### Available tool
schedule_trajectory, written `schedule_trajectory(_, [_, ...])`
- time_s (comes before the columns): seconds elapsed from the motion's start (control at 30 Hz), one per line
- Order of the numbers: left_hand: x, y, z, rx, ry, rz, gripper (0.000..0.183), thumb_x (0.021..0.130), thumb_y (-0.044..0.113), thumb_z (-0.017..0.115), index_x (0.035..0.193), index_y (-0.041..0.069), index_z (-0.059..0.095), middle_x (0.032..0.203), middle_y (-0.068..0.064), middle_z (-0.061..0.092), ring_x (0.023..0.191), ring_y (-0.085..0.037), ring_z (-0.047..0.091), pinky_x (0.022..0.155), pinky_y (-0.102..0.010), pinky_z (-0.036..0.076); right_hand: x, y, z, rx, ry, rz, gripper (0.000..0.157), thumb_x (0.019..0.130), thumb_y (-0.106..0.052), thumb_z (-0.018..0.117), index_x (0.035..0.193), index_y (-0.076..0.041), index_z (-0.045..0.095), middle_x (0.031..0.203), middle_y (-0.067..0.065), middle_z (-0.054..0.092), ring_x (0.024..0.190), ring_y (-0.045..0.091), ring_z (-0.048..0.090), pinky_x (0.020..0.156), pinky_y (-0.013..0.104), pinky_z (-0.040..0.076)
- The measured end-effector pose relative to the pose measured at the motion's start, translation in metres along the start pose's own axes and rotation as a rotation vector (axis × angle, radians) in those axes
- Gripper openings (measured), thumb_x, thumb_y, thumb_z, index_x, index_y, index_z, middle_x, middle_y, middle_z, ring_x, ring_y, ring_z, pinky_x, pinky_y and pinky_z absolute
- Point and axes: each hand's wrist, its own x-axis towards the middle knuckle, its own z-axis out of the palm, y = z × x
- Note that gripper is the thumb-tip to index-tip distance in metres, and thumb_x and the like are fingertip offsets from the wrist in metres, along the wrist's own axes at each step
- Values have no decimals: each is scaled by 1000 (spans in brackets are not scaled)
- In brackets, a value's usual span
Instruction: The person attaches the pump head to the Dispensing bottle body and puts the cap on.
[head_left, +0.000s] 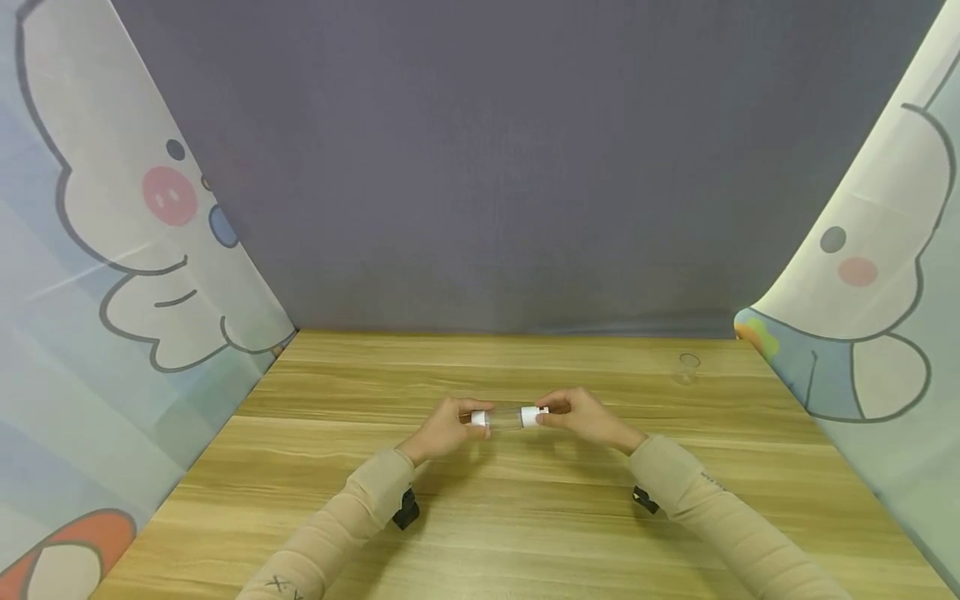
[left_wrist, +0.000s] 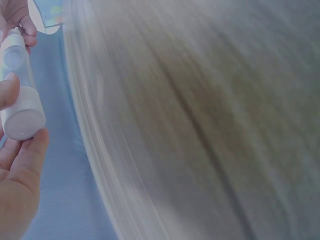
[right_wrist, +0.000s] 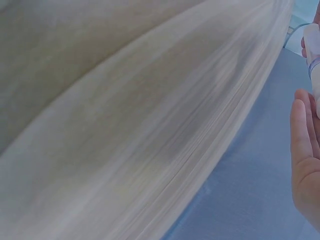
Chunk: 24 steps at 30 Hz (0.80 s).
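A clear bottle (head_left: 505,419) with a white base and a white pump top lies level between both hands, over the middle of the table. At its base end, my left hand (head_left: 448,427) grips the white part between thumb and fingers. My right hand (head_left: 588,417) pinches the white pump top at the other end. The left wrist view shows the round bottom of the white base (left_wrist: 25,124) toward the camera. In the right wrist view only part of the bottle (right_wrist: 314,60) shows at the frame's edge, beyond the right hand's fingers (right_wrist: 300,125).
A small clear cap or cup (head_left: 687,368) stands on the wooden table (head_left: 525,517) at the back right. A dark grey cloth (head_left: 510,167) rises behind the table's back edge. Cartoon-printed curtains (head_left: 862,275) hang on both sides.
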Motion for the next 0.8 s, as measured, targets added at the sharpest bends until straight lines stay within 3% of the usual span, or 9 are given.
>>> schedule_trajectory(0.8, [0,-3,2,28,8,24,40,90,0,71,128,-8,62,134,-25,59,125,-42,54,107,-49,45,0,1,2,-10,-13,12,36,98,-19,66,121,9,65,116,24,68,107,36,65,90,49,56])
